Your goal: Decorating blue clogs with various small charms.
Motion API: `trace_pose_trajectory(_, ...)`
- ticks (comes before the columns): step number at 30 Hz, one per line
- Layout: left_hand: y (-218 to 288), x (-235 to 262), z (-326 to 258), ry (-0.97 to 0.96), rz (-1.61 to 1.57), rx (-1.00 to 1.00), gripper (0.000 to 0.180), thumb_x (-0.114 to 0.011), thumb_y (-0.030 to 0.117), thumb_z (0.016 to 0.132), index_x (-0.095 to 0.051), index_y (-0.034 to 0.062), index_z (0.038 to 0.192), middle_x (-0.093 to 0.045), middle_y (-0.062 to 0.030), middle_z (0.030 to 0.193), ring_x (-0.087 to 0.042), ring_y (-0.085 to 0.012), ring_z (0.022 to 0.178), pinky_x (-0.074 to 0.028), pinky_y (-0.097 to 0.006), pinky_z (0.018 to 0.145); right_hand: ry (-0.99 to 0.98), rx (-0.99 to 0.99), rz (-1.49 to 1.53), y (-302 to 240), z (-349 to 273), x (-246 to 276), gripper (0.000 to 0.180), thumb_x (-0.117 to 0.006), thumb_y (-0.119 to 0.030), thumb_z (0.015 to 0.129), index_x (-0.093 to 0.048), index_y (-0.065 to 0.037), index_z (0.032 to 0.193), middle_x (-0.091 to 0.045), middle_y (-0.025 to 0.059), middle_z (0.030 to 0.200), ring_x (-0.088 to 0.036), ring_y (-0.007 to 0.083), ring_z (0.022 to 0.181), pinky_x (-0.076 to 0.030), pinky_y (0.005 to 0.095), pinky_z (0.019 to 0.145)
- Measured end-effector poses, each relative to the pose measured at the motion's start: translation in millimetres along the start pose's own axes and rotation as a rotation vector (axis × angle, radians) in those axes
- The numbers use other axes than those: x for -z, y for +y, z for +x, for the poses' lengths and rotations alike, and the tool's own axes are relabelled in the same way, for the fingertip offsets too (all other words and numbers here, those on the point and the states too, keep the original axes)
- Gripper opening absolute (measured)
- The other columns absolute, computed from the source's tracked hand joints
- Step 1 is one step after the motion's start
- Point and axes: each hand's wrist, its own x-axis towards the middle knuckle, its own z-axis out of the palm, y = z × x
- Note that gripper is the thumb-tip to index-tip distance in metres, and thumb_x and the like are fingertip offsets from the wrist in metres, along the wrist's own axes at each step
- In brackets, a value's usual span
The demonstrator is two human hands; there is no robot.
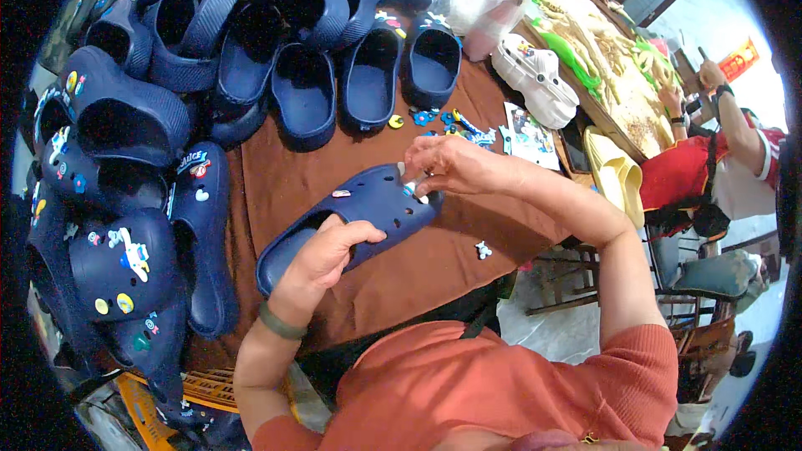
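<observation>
A navy foam clog (378, 194) lies tilted on the brown cloth in front of me, its toe toward the right. My left hand (324, 255) grips its near side around the opening, thumb on top. Over the toe, my right hand (451, 165) has its fingers pinched at a small white-and-blue shoe charm (409, 190); the fingers partly hide it. Another small charm (342, 194) sits on the upper, between open holes. Loose charms (455, 124) are scattered just beyond the toe. One little grey charm (483, 250) rests by itself near the table edge.
Many navy clogs (299, 96) are piled along the left and far sides. White clogs (539, 83), a plastic bag and yellow slippers (614, 169) stand at right. An orange crate (192, 388) is below left. Other people (689, 163) work at a table on the right.
</observation>
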Motion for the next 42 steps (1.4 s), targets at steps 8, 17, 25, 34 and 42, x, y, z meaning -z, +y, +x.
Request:
trace_pose_trajectory(8,-3,-7,-1,0.036,0.009,-0.052,0.052,-0.061,-0.001,0.074,-0.053,0.0,0.125,-0.063,-0.0056,0.114,-0.06,-0.018,0.103,-0.046,-0.031,0.094,-0.098,-0.107,0.194,25,15,-7,0.023,-0.083,-0.017,0.069,-0.071,-0.005,0.084,-0.067,0.008,0.088,-0.062,0.0226,0.089,-0.049,0.036,0.079)
trace_pose_trajectory(17,2,-7,-6,-0.024,0.1,0.009,0.058,-0.055,0.002,0.081,-0.044,-0.001,0.137,-0.052,-0.0054,0.13,-0.048,-0.0163,0.12,-0.037,-0.03,0.104,0.281,-0.205,0.166,4,-14,-39,0.019,-0.076,-0.026,0.079,-0.07,-0.01,0.089,-0.064,0.005,0.094,-0.057,0.0232,0.098,-0.04,0.0381,0.09)
trace_pose_trajectory(25,-1,-2,-3,-0.045,0.121,0.089,0.045,-0.061,0.002,0.077,-0.057,0.0007,0.122,-0.062,-0.0049,0.118,-0.057,-0.0178,0.111,-0.041,-0.032,0.099,-0.251,0.131,0.079,27,16,3,0.026,-0.078,-0.031,0.074,-0.068,-0.011,0.087,-0.062,0.0069,0.095,-0.055,0.0271,0.098,-0.04,0.0401,0.087)
trace_pose_trajectory(34,-5,3,-1,-0.059,0.193,0.184,0.048,-0.064,0.008,0.08,-0.055,0.0006,0.127,-0.061,-0.0045,0.121,-0.055,-0.0178,0.112,-0.038,-0.032,0.103,-0.084,0.023,0.307,33,-9,-24,0.022,-0.078,-0.025,0.075,-0.066,-0.01,0.083,-0.062,0.0064,0.095,-0.057,0.0266,0.097,-0.045,0.0398,0.086)
trace_pose_trajectory(42,-19,8,-1,-0.121,0.24,0.096,0.037,-0.061,0.005,0.079,-0.062,0.0013,0.116,-0.064,-0.0022,0.11,-0.056,-0.0129,0.101,-0.043,-0.029,0.092,0.231,-0.132,0.269,-1,-39,-41,0.02,-0.077,-0.021,0.078,-0.067,-0.008,0.091,-0.058,0.0084,0.098,-0.053,0.0272,0.102,-0.039,0.0394,0.093)
